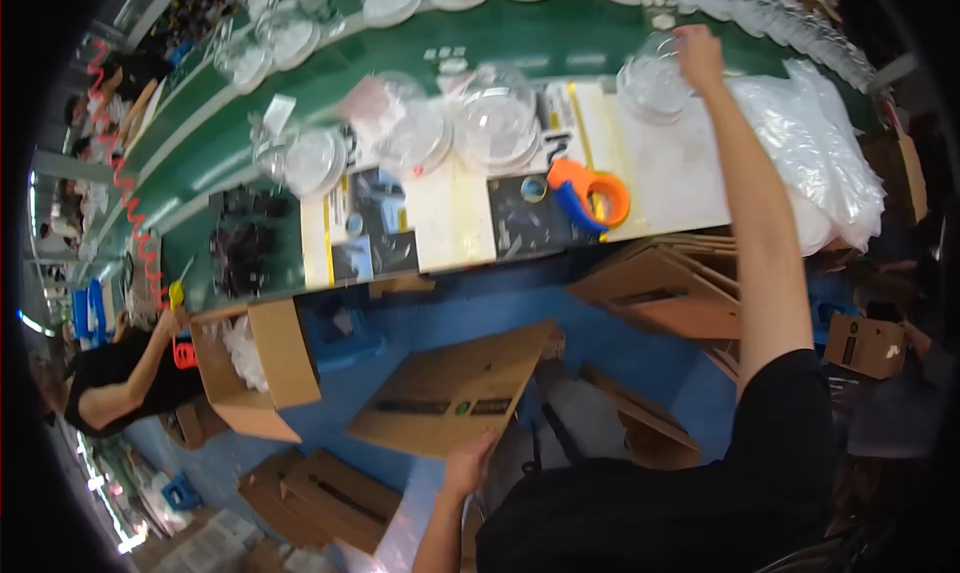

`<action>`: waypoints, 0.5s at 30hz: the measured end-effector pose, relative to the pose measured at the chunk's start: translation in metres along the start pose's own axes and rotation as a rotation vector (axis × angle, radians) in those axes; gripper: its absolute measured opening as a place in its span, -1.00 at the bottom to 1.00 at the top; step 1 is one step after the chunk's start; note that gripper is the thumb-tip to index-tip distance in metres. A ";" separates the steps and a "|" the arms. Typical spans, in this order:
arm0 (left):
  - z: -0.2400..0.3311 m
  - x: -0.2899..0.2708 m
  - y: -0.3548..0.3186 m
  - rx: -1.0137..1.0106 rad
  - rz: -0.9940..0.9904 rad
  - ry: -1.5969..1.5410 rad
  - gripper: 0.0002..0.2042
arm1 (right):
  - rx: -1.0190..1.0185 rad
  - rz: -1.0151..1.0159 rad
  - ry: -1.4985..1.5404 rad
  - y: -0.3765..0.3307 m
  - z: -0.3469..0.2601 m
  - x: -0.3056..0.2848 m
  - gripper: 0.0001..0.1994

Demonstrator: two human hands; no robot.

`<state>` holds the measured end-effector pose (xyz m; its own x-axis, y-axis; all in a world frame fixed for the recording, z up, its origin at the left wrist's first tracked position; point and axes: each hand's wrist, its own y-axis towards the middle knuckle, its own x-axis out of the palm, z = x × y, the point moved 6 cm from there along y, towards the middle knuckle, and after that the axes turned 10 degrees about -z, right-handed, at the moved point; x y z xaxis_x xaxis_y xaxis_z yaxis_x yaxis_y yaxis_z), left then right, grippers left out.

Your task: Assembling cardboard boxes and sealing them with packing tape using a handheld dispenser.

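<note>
In my left hand [468, 463] is the near edge of a folded-flat brown cardboard box [430, 388], tilted over the floor in front of me. My right arm stretches across the green bench, and the curled fingers of my right hand [700, 55] grip the right side of a clear plastic domed container [655, 81]. Left of it on the bench stand more clear domed containers [497, 118], some with pinkish or white slips on top. An orange and blue tape dispenser [590, 195] lies near the bench's front edge.
Bagged clear plastic [815, 153] lies at the bench's right. Dark objects [245, 238] sit at its left end. Flattened cartons [670, 288] lean under the bench. Another person [130, 378] works at left beside an open carton [260, 363]. Containers line the far side.
</note>
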<state>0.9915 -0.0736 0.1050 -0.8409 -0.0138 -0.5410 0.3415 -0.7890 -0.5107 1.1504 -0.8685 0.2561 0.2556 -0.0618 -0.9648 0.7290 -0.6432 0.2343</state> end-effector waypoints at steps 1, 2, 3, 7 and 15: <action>-0.001 -0.002 0.001 -0.006 0.001 -0.015 -0.52 | -0.156 0.015 -0.016 -0.002 0.000 -0.007 -0.76; -0.005 -0.003 0.009 -0.008 -0.004 0.008 -0.52 | -0.229 0.075 0.031 -0.012 0.011 -0.020 -0.79; -0.001 -0.008 0.022 0.027 -0.016 0.024 -0.51 | -0.315 0.137 0.005 -0.014 0.047 -0.039 -0.77; -0.006 -0.016 0.025 -0.087 0.030 0.130 -0.48 | -0.215 0.042 0.049 -0.053 0.021 -0.034 -0.79; -0.006 0.028 0.083 0.064 0.099 0.143 -0.46 | -0.330 0.189 0.096 -0.147 -0.080 -0.100 -0.74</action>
<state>0.9987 -0.1357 0.0435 -0.7345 -0.0098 -0.6786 0.3888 -0.8256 -0.4089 1.0687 -0.7067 0.3281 0.4518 -0.0739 -0.8891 0.8245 -0.3461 0.4477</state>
